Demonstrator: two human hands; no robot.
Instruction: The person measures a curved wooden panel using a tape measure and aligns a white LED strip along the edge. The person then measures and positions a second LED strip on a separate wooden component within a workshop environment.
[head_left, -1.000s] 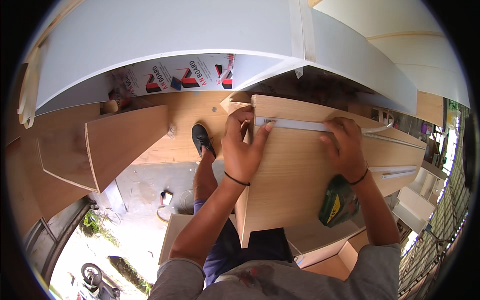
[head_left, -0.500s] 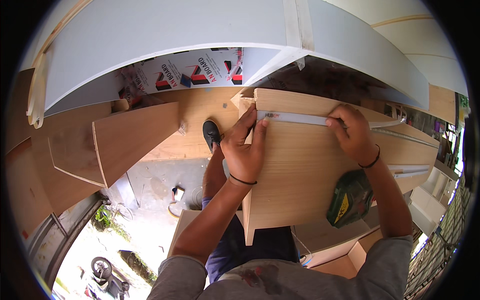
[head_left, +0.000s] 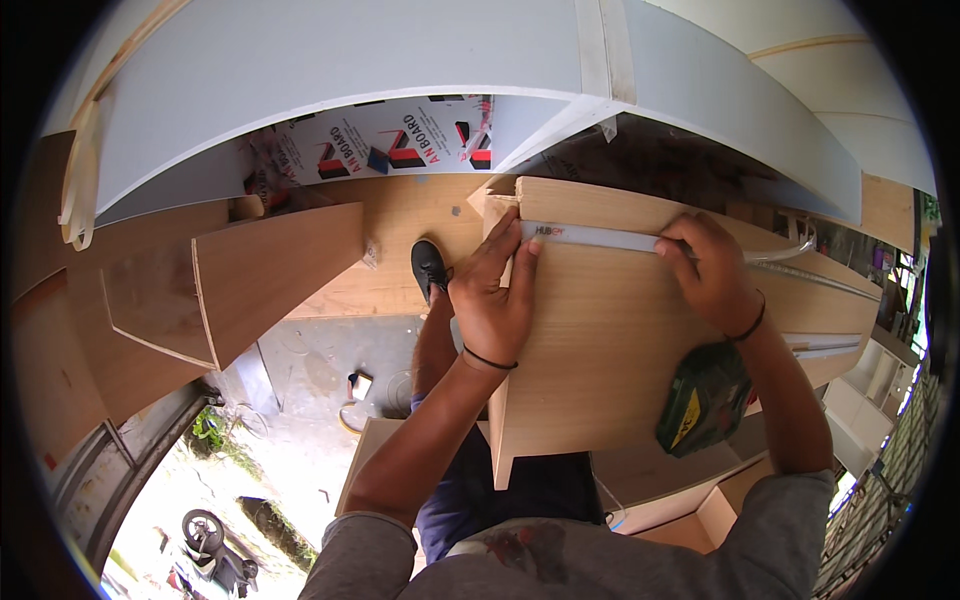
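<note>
A long, narrow white strip with small printing near one end lies across a light wood-grain panel. My left hand grips the strip's left end at the panel's edge, thumb on top and fingers toward the side. Further right, my right hand is closed on the strip, thumb and curled fingers pinching it. Beyond that hand, clear plastic trails off and curls up. A green tool case rests on the panel below my right wrist.
A metal rod and short white strips lie on the panel's right side. Large grey-white cabinet boards stand across the far side. Wooden boxes stand at left. My shoe is on a wooden board; a motorbike stands outside.
The whole view has shifted slightly, so everything appears a little further right. Both hands keep the same grip on the strip.
</note>
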